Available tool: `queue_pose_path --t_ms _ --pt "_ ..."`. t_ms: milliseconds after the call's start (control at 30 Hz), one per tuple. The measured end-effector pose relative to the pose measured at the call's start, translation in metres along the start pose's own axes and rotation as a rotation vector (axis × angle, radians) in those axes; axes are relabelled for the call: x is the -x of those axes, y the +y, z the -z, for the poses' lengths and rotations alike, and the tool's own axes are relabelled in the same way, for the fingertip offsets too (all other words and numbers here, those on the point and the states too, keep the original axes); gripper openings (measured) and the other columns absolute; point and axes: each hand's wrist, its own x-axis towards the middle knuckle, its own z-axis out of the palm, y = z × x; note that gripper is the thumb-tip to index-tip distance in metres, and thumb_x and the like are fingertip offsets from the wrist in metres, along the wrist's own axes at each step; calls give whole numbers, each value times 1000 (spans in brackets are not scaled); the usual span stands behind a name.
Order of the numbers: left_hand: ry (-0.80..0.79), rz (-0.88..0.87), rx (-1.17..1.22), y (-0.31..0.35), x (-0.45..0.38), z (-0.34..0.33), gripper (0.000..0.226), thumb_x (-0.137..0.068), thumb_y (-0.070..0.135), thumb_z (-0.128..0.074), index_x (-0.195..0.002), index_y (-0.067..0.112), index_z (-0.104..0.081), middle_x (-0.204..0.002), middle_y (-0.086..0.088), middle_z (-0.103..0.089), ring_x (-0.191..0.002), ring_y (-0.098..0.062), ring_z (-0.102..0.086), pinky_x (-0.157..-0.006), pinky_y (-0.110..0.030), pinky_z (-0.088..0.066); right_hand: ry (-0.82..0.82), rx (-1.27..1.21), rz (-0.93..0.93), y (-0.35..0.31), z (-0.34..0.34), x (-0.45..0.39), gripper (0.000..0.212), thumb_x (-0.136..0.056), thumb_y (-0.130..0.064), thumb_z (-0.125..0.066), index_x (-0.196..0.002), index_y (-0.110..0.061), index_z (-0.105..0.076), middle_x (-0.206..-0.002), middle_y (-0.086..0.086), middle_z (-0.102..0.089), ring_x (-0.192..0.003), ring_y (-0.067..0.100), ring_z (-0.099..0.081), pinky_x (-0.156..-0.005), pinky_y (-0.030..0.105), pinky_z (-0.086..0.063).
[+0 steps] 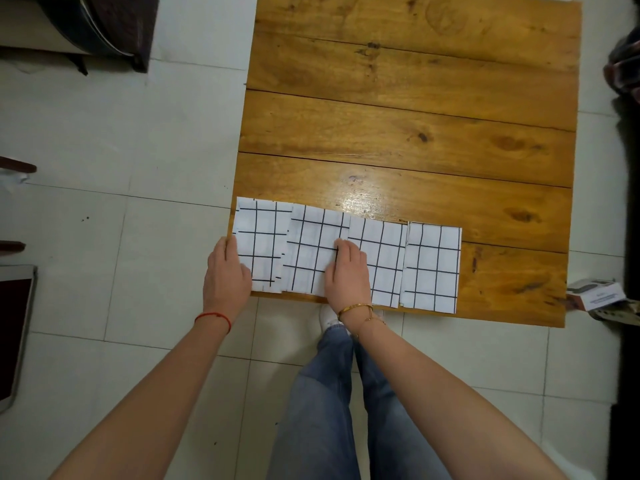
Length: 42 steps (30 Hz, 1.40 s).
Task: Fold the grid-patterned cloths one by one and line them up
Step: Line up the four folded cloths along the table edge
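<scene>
Several folded white cloths with a black grid lie side by side along the near edge of the wooden table (pixel 415 116). The leftmost cloth (pixel 261 237) sits at the table's left corner, and my left hand (pixel 227 271) rests flat against its left edge. The second cloth (pixel 311 247) slightly overlaps it; my right hand (pixel 348 271) presses down with straight fingers where this cloth meets the third cloth (pixel 384 265). The rightmost cloth (pixel 431 268) lies untouched, its bottom edge a little past the table's rim.
White floor tiles surround the table. A small box (pixel 595 294) sits by the table's near right corner. Dark furniture (pixel 104 26) stands at the upper left, a framed panel (pixel 14 334) at the left edge. My jeans-clad legs (pixel 329 393) stand below the table.
</scene>
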Motion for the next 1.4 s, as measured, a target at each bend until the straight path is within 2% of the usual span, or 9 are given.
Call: queue_pose_path --t_ms 133,333,600,733,867,1000,1133,1267,1400 --pt "-7 -68 -81 3 -4 -1 54 -95 5 -44 -147 1 -31 -152 -18 -32 -138 -30 -33 -108 -40 -41 -15 60 19 4 -1 -3 43 -90 -7 -47 -132 1 -46 -130 16 -50 -113 30 -49 -102 36 -42" --pt "-54 -41 -117 9 -5 -6 53 -96 5 -44 -147 1 -31 -156 -16 -25 -140 -29 -30 -108 -38 -40 -40 148 89 8 -1 -1 46 -82 -3 -56 -126 9 -51 -128 26 -51 -112 39 -52 -98 43 -46" --pt "-66 -55 -127 5 -3 -4 54 -95 4 -45 -147 1 -30 -157 -16 -23 -141 -30 -28 -112 -38 -35 -67 171 109 10 -1 -1 48 -91 -11 -47 -136 3 -43 -142 19 -43 -124 33 -45 -107 36 -36" --pt "-28 -75 -161 13 2 -2 57 -93 3 -48 -147 1 -31 -156 -18 -25 -143 -30 -26 -118 -41 -26 -17 130 118 13 4 0 45 -92 -11 -47 -134 2 -46 -138 17 -47 -123 31 -47 -107 35 -38" --pt "39 -195 -143 46 19 -5 59 -91 0 -50 -147 3 -32 -154 -16 -31 -144 -28 -27 -117 -42 -30 124 44 41 27 18 5 39 -90 -7 -50 -128 1 -52 -128 17 -53 -114 30 -51 -101 40 -44" --pt "-32 -334 -100 92 42 -24 63 -95 2 -45 -152 10 -20 -160 -8 -20 -147 -22 -18 -120 -38 -23 180 59 -100 53 33 15 41 -89 -7 -49 -129 0 -50 -126 18 -51 -110 30 -49 -98 40 -44" --pt "-88 -366 -111 122 49 -43 65 -97 5 -41 -154 10 -12 -161 -7 -13 -148 -20 -13 -121 -34 -15 175 115 -173 80 45 23 42 -87 -7 -51 -128 0 -50 -124 18 -52 -106 31 -51 -91 39 -45" --pt "-135 -359 -120 131 53 -52 66 -97 3 -40 -154 8 -7 -162 -8 -8 -149 -21 -10 -122 -35 -13 134 205 -183 103 47 28 41 -87 -10 -52 -127 0 -52 -121 17 -54 -104 31 -52 -91 39 -47" --pt "-158 -358 -146 136 53 -56 67 -96 3 -40 -154 8 -5 -162 -7 -7 -149 -21 -8 -122 -36 -12 74 253 -107 111 41 30 43 -86 -12 -52 -127 0 -52 -120 16 -56 -102 30 -53 -88 38 -49"
